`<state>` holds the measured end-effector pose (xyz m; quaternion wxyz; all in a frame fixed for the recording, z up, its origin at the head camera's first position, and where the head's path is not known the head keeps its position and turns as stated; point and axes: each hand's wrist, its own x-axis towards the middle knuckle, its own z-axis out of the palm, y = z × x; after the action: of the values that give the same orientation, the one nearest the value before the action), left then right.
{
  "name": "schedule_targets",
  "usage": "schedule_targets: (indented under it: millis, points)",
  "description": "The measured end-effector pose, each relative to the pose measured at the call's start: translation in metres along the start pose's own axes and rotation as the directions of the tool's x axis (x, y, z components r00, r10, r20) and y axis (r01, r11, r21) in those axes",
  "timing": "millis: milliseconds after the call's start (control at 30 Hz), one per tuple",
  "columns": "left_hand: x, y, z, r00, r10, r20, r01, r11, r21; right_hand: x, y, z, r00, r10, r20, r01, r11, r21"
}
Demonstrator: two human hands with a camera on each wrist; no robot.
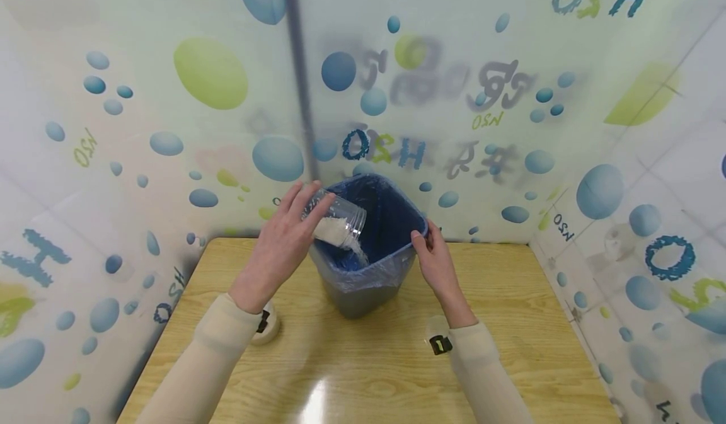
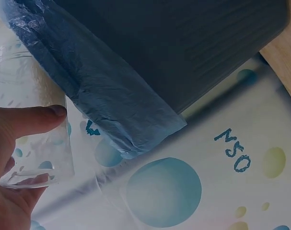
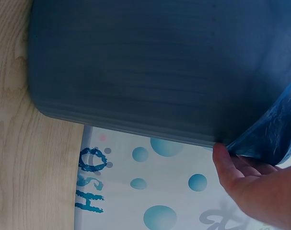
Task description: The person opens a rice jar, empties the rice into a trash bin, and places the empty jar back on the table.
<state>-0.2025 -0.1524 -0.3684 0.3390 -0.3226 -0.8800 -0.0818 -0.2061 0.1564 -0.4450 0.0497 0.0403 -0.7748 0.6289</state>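
A clear plastic jar point(image 1: 338, 218) lies tipped over the rim of a grey trash bin point(image 1: 354, 301), and white grains point(image 1: 356, 247) spill from its mouth into the bin. My left hand point(image 1: 283, 238) grips the jar near its base; the left wrist view shows the thumb along the side of the jar point(image 2: 54, 143). A thin blue bag point(image 1: 386, 271) lines the bin and folds over its rim. On the right side, my right hand point(image 1: 435, 257) pinches the rim and the bag edge point(image 3: 270, 143). In the right wrist view the bin wall point(image 3: 126, 72) fills the upper part.
A pale round lid-like object point(image 1: 271, 329) lies on the wooden table point(image 1: 368, 367), partly behind the left wrist. Black clips point(image 1: 440, 344) sit by the sleeves. Printed wall sheets point(image 1: 215, 71) with blue and green spots enclose the table at the back and sides.
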Motion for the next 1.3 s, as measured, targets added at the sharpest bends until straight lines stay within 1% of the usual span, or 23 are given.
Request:
schedule_targets:
  millis: [200, 367, 500, 567, 733, 800, 900, 1000, 1033, 1067, 1100, 1133, 1200, 1233, 1300]
  points:
    - [0.0, 0.001, 0.001, 0.998, 0.007, -0.057, -0.009, 0.999, -0.038, -0.002, 0.004, 0.0, 1.0, -0.011, -0.013, 0.011, 1.0, -0.009]
    - [0.0, 0.002, 0.003, 0.997, 0.008, -0.075, -0.012, 0.999, -0.053, -0.002, 0.003, 0.0, 1.0, -0.01, -0.005, 0.01, 1.0, -0.009]
    - [-0.001, 0.002, 0.003, 0.996, 0.02, -0.083, -0.026, 0.997, -0.07, -0.003, 0.002, -0.001, 1.0, 0.0, -0.002, 0.0, 1.0, -0.011]
    - [0.0, 0.002, 0.003, 0.994, 0.032, -0.103, -0.039, 0.997, -0.069, -0.003, 0.002, -0.001, 1.0, 0.007, 0.0, -0.007, 1.0, -0.013]
    - [0.004, -0.003, 0.002, 0.984, 0.056, -0.172, -0.065, 0.997, -0.049, -0.004, 0.001, -0.001, 1.0, 0.012, 0.006, -0.012, 1.0, -0.012]
    - [0.007, -0.004, 0.002, 0.981, 0.073, -0.178, -0.081, 0.996, -0.04, -0.003, 0.001, -0.001, 1.0, 0.008, 0.006, -0.008, 1.0, -0.009]
    - [0.01, -0.003, 0.003, 0.984, 0.117, -0.132, -0.12, 0.993, -0.016, -0.003, 0.002, -0.001, 1.0, 0.009, 0.002, -0.009, 1.0, -0.011]
    - [0.01, -0.002, 0.006, 0.985, 0.161, -0.057, -0.16, 0.987, 0.018, -0.002, 0.001, -0.001, 1.0, 0.022, 0.005, -0.022, 1.0, -0.006]
    - [0.009, -0.002, 0.006, 0.985, 0.166, -0.04, -0.165, 0.986, 0.029, -0.002, 0.001, -0.001, 1.0, 0.026, 0.007, -0.026, 1.0, -0.004]
    - [0.009, -0.002, 0.006, 0.985, 0.166, -0.036, -0.165, 0.986, 0.037, -0.001, 0.001, -0.002, 1.0, 0.029, 0.011, -0.029, 1.0, -0.002]
    - [0.009, -0.003, 0.006, 0.987, 0.157, -0.042, -0.155, 0.987, 0.05, -0.001, 0.001, -0.002, 0.999, 0.03, 0.012, -0.03, 1.0, 0.002]
    - [0.009, -0.004, 0.006, 0.987, 0.146, -0.06, -0.143, 0.988, 0.063, -0.001, 0.0, -0.002, 0.999, 0.034, 0.015, -0.034, 0.999, 0.004]
    - [0.011, -0.007, 0.004, 0.986, 0.121, -0.116, -0.111, 0.99, 0.087, -0.001, -0.001, -0.002, 0.999, 0.035, 0.018, -0.035, 0.999, 0.005]
    - [0.012, -0.008, 0.004, 0.982, 0.116, -0.146, -0.102, 0.99, 0.099, -0.001, -0.001, -0.002, 0.999, 0.028, 0.018, -0.028, 1.0, 0.004]
    - [0.013, -0.009, 0.005, 0.977, 0.134, -0.164, -0.116, 0.986, 0.118, -0.002, 0.0, -0.001, 1.0, 0.022, 0.014, -0.022, 1.0, -0.001]
